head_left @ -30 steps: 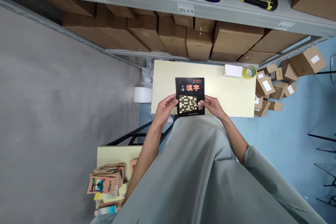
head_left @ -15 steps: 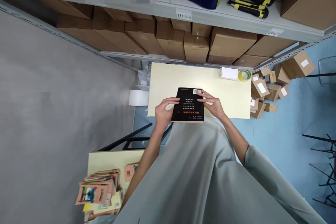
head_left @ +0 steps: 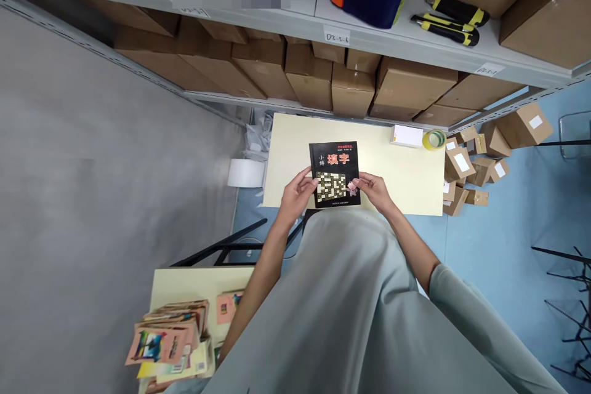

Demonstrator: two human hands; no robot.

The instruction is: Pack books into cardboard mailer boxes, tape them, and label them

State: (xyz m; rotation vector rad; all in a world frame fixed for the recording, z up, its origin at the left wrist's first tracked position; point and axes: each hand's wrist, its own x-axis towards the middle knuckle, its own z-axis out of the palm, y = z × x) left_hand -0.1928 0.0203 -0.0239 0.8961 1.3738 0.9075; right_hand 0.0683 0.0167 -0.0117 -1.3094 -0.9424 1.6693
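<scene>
A black book (head_left: 330,166) with orange lettering and a crossword grid on its cover is held upright-reading towards me, over the near edge of the pale yellow table (head_left: 286,141). My left hand (head_left: 297,197) grips its left edge, thumb on the cover and fingers behind. On the opposite edge, my right hand (head_left: 373,189) pinches the book near its lower right corner. The fingers behind the book are partly hidden.
On the table's far right stand a white box (head_left: 407,135) and a tape roll (head_left: 434,139). A shelf (head_left: 295,18) with cardboard boxes and cutters spans the back. Small cartons (head_left: 462,163) lie at right. Stacked booklets (head_left: 170,345) sit on a side table at lower left.
The book has been turned over: its back with the barcode faced me before, and now the front cover does. Both hands have shifted to its side edges. The view has moved slightly.
</scene>
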